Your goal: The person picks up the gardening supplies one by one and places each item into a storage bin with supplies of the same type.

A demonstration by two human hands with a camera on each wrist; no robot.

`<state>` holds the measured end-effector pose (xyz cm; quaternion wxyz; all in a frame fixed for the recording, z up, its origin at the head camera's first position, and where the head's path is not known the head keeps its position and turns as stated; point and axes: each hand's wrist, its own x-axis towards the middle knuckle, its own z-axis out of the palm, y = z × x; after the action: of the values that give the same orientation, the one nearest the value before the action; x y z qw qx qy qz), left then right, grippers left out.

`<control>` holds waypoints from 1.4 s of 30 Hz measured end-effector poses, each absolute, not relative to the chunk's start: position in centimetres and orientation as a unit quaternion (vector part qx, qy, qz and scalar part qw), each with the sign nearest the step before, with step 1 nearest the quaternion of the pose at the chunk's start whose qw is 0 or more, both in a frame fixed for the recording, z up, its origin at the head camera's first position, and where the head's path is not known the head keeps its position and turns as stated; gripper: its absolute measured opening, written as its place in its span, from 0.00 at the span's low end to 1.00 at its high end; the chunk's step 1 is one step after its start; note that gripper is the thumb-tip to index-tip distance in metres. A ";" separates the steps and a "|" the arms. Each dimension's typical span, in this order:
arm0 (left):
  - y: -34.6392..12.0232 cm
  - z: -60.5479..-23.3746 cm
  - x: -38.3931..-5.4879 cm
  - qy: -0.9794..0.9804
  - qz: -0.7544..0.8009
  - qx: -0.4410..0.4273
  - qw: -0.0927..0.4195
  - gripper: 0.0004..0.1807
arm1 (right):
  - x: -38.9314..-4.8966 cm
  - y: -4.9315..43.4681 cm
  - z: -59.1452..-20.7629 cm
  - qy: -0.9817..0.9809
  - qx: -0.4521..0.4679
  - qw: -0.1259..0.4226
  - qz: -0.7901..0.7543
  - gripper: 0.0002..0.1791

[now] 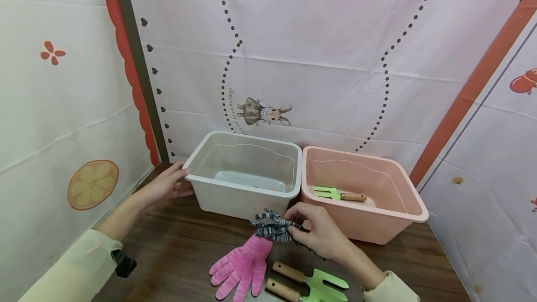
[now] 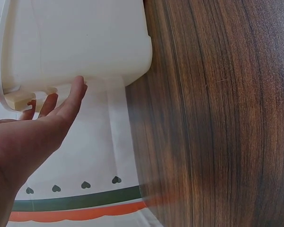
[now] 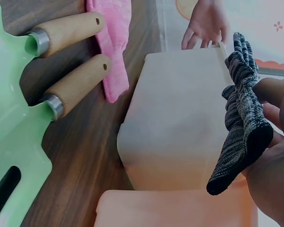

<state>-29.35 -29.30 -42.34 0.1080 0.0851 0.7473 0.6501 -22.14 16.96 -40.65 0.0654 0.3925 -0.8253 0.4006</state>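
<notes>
My left hand (image 1: 169,184) grips the left end of the white bin (image 1: 239,202), with the thumb at the rim and the fingers beneath it along the outer wall. With thumb and fingers, my right hand (image 1: 320,229) pinches a grey-and-black striped knit glove (image 1: 272,227) in front of that bin. The glove's dark cuff (image 3: 258,139) shows in the right wrist view. Just below it, a pink glove (image 1: 245,264) lies flat on the table. Beside the pink glove are two green garden hand tools (image 1: 325,283) with wooden handles; one has fork tines.
A pink bin (image 1: 365,225) stands right against the white one, with a green hand fork (image 1: 335,194) inside. Small reddish and dark bits show on the white bin's floor. Printed cloth walls (image 1: 310,83) enclose the wooden table (image 1: 163,250) at the back and sides.
</notes>
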 end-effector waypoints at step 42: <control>-29.4 -42.6 -29.2 0.735 0.662 0.096 0.108 0.36 | -25.2 14.5 -33.0 -0.820 0.441 0.160 0.328 0.09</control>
<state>-29.17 -29.36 -42.56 0.1078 0.0958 0.7354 0.6622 -25.16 14.53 -33.00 0.1597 0.4410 -0.8202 0.3276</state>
